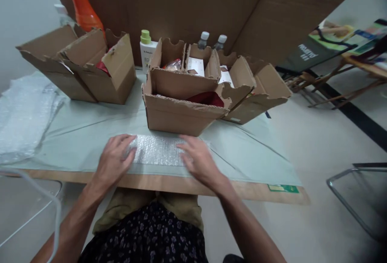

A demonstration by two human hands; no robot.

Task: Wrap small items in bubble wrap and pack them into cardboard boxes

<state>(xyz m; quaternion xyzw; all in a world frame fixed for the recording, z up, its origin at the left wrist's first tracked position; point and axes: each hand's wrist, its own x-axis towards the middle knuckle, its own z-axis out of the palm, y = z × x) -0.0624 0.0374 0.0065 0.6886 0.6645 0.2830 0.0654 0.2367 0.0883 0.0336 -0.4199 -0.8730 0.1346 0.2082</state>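
On the pale green cloth in front of me lies a flat strip of bubble wrap [159, 150], long side parallel to the table edge. My left hand [115, 156] grips its left end between thumb and fingers. At the opposite end my right hand [198, 157], a little blurred, holds the wrap with its fingers curled over it. Whether anything is inside the wrap I cannot tell. Just behind the strip stands an open cardboard box [181, 114] with something dark red in it.
More bubble wrap sheets [26, 114] lie at the left. Further open cardboard boxes [99, 77] stand behind, with an orange bottle [86, 11], a white bottle with a green cap [147, 51] and clear bottles [203, 39]. A cable [56, 210] hangs at lower left.
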